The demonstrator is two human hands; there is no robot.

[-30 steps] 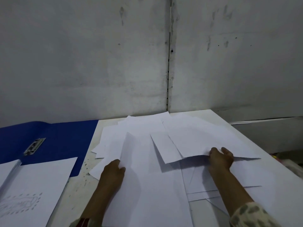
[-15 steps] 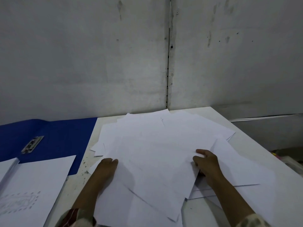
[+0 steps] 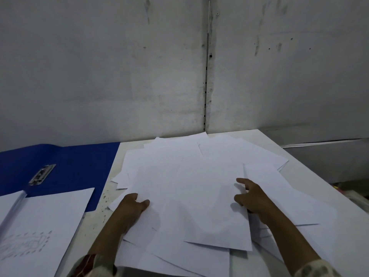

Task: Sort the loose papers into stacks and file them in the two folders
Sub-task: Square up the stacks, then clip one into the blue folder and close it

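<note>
A heap of loose white papers (image 3: 189, 176) covers the middle of the white table (image 3: 311, 170). My left hand (image 3: 131, 208) grips the heap's left edge, thumb on top and fingers curled at the edge. At the right edge of the top sheet rests my right hand (image 3: 253, 198), with the index finger and thumb stretched out over the paper. To the left, an open blue folder (image 3: 79, 166) lies flat and shows its metal clip (image 3: 42, 174). A sheet with a faint pencil drawing (image 3: 46, 226) lies on the folder's near part.
A grey wall (image 3: 139, 76) stands right behind the table. The table's right edge runs diagonally, with a lower grey ledge (image 3: 329, 152) beyond it. A strip of bare, speckled table shows between the folder and the heap.
The sheets both hands held raised a second ago now lie flat on the heap. My right hand moved left onto the top sheet and spread its fingers.
</note>
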